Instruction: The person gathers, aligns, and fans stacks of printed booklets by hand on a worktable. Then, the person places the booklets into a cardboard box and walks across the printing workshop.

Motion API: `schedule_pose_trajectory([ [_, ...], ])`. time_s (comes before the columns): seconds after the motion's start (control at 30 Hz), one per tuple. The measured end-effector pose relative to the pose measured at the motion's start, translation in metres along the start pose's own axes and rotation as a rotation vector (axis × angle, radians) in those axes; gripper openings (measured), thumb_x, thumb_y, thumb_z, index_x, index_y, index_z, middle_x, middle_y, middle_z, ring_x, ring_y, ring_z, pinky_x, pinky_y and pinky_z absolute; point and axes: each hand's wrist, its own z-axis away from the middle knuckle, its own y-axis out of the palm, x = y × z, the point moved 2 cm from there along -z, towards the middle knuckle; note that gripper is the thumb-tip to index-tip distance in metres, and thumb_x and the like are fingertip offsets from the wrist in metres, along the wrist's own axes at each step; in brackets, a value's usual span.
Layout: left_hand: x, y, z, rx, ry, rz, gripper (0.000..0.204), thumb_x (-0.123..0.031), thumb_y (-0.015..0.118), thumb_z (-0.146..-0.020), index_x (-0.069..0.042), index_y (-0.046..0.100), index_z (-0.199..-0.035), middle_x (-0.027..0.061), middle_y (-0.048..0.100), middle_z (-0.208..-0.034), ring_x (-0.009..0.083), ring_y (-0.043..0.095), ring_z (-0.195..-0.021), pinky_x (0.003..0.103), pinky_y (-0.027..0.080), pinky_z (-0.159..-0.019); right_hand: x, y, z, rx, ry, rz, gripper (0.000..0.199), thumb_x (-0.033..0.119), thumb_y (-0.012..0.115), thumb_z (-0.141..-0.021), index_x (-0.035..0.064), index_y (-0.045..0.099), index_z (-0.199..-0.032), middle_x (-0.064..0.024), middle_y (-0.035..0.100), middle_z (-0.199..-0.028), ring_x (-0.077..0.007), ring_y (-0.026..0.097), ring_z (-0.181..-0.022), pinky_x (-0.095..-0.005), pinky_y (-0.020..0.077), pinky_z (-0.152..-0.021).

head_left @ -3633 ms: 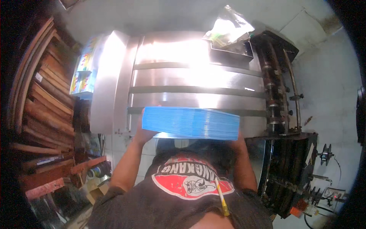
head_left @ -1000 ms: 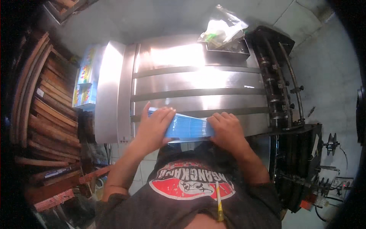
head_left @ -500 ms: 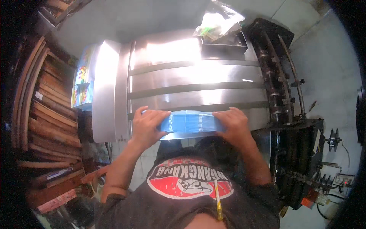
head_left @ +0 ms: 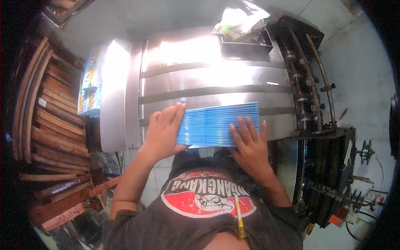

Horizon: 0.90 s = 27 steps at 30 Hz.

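Your left hand [head_left: 161, 130] lies flat, fingers together and extended, pressed against the left end of a stack of blue sheets [head_left: 218, 124]. Grip not closed: the palm and fingers bear on the stack's left edge and top. Your right hand [head_left: 250, 143] rests on the near right part of the stack, fingers spread and flat, also not clasping anything.

The stack is rectangular and thin-leaved; its upper face shows fine parallel ribbing of pale and deeper blue lines, which reads as many sheet edges fanned slightly. It sits on the near part of a polished steel counter [head_left: 208, 54], smooth and strongly reflective, crossed by three duller flat metal bars running left to right.

At the far right of the counter stands a shallow dark metal tray [head_left: 246, 46] holding crumpled clear plastic. Right of the counter: dark, greasy machinery with rollers and rods [head_left: 308, 83]. Left: stacked wooden boards [head_left: 46, 108], rough, brown, curved by the lens. A yellow pencil [head_left: 239, 216] lies against your dark printed shirt.
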Motion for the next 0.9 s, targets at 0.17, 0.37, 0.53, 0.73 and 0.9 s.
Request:
schedule_pose_trajectory([
  [0.17, 0.002, 0.000, -0.006, 0.023, -0.038, 0.017, 0.109, -0.054, 0.076, -0.066, 0.003, 0.028, -0.145, 0.0209, 0.042, -0.141, 0.0331, 0.041, -0.129, 0.046, 0.029, -0.105, 0.005, -0.004, 0.006, -0.019, 0.015, -0.026, 0.071, 0.037, 0.074, -0.076, 0.0141, 0.049, -0.138, -0.0105, 0.033, -0.152, -0.0292, 0.031, -0.140, -0.0631, 0.0192, -0.110],
  [0.37, 0.005, -0.003, -0.007, 0.041, -0.029, 0.017, 0.112, -0.055, 0.076, -0.065, 0.003, 0.026, -0.147, 0.0208, 0.041, -0.142, 0.0333, 0.040, -0.131, 0.047, 0.029, -0.106, 0.011, -0.020, -0.002, -0.098, 0.044, -0.104, 0.054, 0.030, 0.070, -0.080, 0.0099, 0.056, -0.129, -0.0077, 0.056, -0.113, -0.0253, 0.052, -0.106, -0.0475, 0.0390, -0.089],
  [0.53, 0.003, -0.004, -0.007, 0.046, -0.042, 0.036, 0.112, -0.055, 0.077, -0.064, 0.003, 0.027, -0.147, 0.0209, 0.042, -0.142, 0.0334, 0.040, -0.131, 0.046, 0.029, -0.106, 0.003, -0.020, -0.016, -0.144, 0.003, -0.088, 0.037, 0.017, 0.067, -0.081, 0.0071, 0.064, -0.116, -0.0029, 0.059, -0.089, -0.0215, 0.057, -0.086, -0.0370, 0.0436, -0.076],
  [0.73, 0.004, -0.003, -0.010, 0.038, -0.044, 0.024, 0.114, -0.056, 0.078, -0.062, 0.004, 0.028, -0.146, 0.0213, 0.042, -0.142, 0.0338, 0.042, -0.130, 0.046, 0.029, -0.107, -0.007, -0.020, -0.021, -0.126, 0.009, -0.248, 0.020, 0.013, 0.068, -0.081, 0.0093, 0.068, -0.100, -0.0057, 0.063, -0.082, -0.0264, 0.059, -0.077, -0.0402, 0.0474, -0.069],
  [0.9, 0.003, 0.000, -0.010, 0.061, -0.034, 0.000, 0.113, -0.055, 0.078, -0.062, 0.004, 0.029, -0.145, 0.0212, 0.043, -0.141, 0.0338, 0.042, -0.130, 0.046, 0.029, -0.107, -0.017, -0.028, -0.042, 0.180, 0.102, -0.207, 0.010, 0.019, 0.066, -0.083, 0.0099, 0.065, -0.082, -0.0090, 0.065, -0.082, -0.0284, 0.063, -0.079, -0.0415, 0.0491, -0.069],
])
